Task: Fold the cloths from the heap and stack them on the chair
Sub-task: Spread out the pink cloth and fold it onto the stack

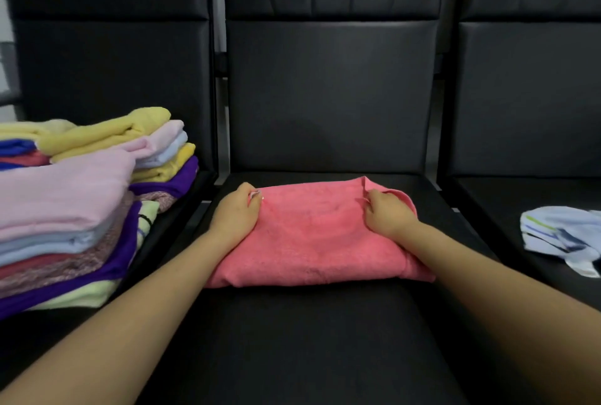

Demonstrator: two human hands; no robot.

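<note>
I am pinching the far corners of the pink cloth (312, 235) on the middle chair seat (325, 339), left hand (235, 212) and right hand (387, 214) each gripping one. If either corner slips, the fold may skew and topple the leaning stack (74, 203).

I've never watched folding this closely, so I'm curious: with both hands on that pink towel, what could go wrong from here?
Three things, probably. The right hand pinches a far corner of the pink towel that is curled up, so the fold may end uneven unless smoothed. The left hand grips the other far corner; uneven pulling could skew the edges. The stack of folded cloths on the left chair looks tall and leans a little, so one more cloth might tip it.
</note>
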